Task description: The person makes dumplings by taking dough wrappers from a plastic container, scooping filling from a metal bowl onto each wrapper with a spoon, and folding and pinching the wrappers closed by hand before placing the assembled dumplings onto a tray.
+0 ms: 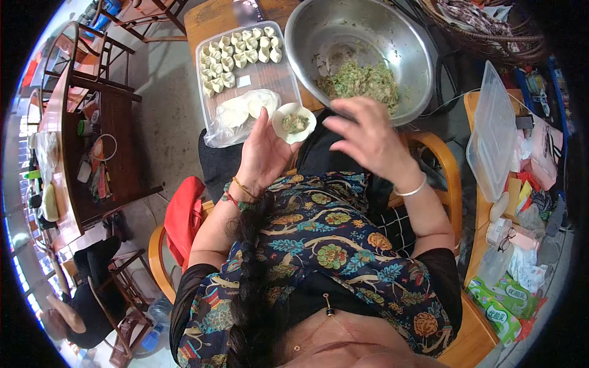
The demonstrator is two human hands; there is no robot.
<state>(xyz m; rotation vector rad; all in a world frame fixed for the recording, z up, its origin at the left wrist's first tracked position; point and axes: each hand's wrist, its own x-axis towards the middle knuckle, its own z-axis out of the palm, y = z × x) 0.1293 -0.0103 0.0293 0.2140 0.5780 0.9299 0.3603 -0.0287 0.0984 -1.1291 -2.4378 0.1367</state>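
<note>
On the fingers of my left hand (268,153) rests a round dumpling wrapper (308,118) with a dab of greenish filling in its middle; the thumb stands at its near-left edge. My right hand (373,144) hovers to the right of the wrapper, fingers apart and holding nothing that I can see. Beyond it, a large steel bowl (423,67) contains chopped green filling (362,83). At the left, a clear plastic tray (270,76) carries rows of folded dumplings (236,52). A plastic bag of wrappers (236,116) lies at the tray's near end.
The tray and bowl stand on a wooden table (202,21). A wooden armchair (451,159) surrounds me, with red cloth (184,214) on its left side. To the right, a bench holds a clear lid (492,135) and packages. Another person (92,288) sits at lower left near a dark table (116,159).
</note>
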